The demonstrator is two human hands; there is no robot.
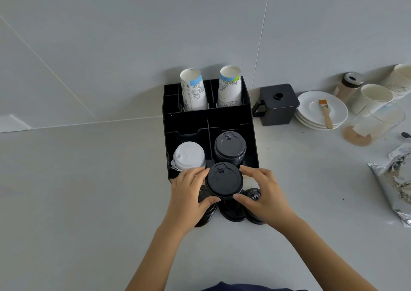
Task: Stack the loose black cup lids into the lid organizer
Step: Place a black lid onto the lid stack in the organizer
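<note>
A black lid organizer (189,122) stands against the wall. Its front right compartment holds a stack of black lids (230,147); the front left holds a stack of white lids (189,155). Just in front of the organizer, my left hand (189,193) and my right hand (262,193) grip a black lid (223,179) from both sides, raised above the counter. Beneath it lie several loose black lids (233,213) on the counter, partly hidden by my hands.
Two paper cup stacks (193,93) stand in the organizer's back row. To the right sit a black lidded box (275,104), white saucers with a brush (322,110), a shaker jar, cups, a clear cup over spilled powder, and a torn foil bag (395,184).
</note>
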